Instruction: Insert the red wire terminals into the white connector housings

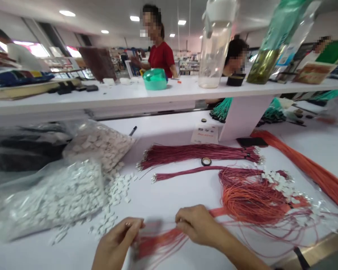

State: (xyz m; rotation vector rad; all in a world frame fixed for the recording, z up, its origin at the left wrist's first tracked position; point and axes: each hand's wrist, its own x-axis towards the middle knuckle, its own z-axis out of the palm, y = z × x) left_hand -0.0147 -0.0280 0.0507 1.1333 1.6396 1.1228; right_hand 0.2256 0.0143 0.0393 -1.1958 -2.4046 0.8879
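Observation:
My left hand (119, 240) is closed in a pinch at the lower middle, with a tiny shiny bit between the fingers that is too small to name. To its right, my right hand (198, 227) has its fingers curled together on a thin red wire; a faint strand runs across the gap between both hands. Below them lies a loose bundle of red wires (157, 242), blurred near the left hand. A tangled heap of red-orange wires (250, 195) sits beyond my right hand. Small white connector housings (119, 189) are scattered on the table left of my hands.
Clear bags of white (70, 191) and beige pieces (98, 144) lie left. Dark red wire bundles (197, 153) and a tape roll (206, 161) lie ahead. Above, a shelf (124, 99) bears bottles and a green container (154, 79). Several people are beyond it.

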